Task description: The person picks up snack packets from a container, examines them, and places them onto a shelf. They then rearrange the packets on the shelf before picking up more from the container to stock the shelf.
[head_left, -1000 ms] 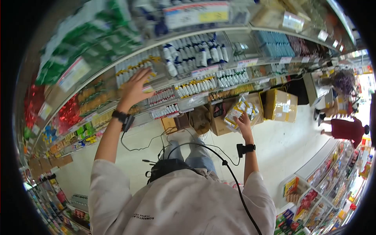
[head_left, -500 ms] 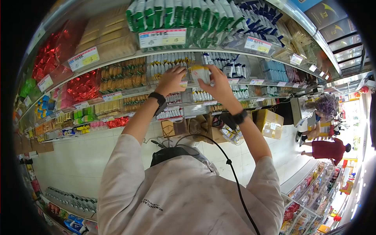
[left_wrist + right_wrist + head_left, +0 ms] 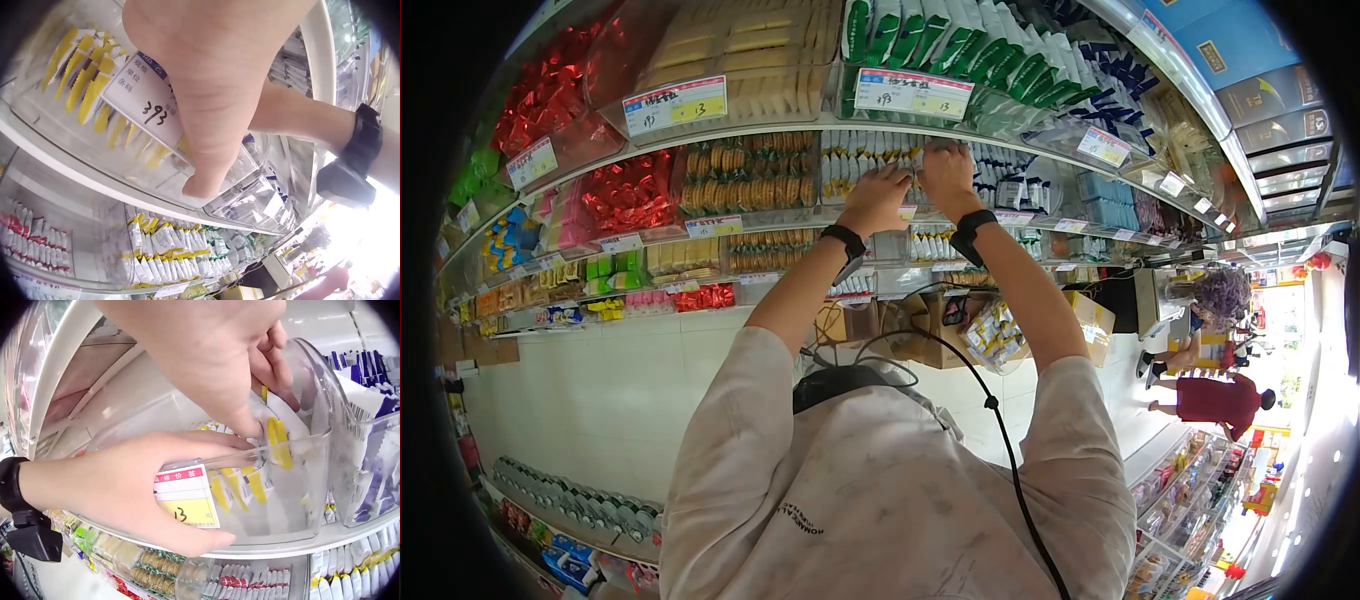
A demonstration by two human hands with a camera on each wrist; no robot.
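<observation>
In the right wrist view, my right hand [image 3: 212, 369] reaches down into a clear plastic bin [image 3: 281, 515] and pinches a white-and-yellow snack packet [image 3: 280, 440] at its right end. My left hand [image 3: 878, 200] lies over the bin's front wall, its fingers straight among the packets inside and its thumb outside. A price tag [image 3: 187, 499] on that wall is partly covered by the left hand. More upright packets [image 3: 94, 81] with yellow ends stand in the bin in the left wrist view.
Round biscuits [image 3: 750, 178] fill the bin to the left; blue-and-white packets [image 3: 375, 450] fill the one to the right. Another shelf with green-and-white packets [image 3: 960, 45] is above. Below, a bag of packets [image 3: 997, 330] sits by cardboard boxes. A person in red [image 3: 1215, 402] is farther right.
My right hand has risen from the bag by the boxes, carrying packets up to the shelf and into the bin. My left hand has settled on the bin's front; the head view has shifted.
</observation>
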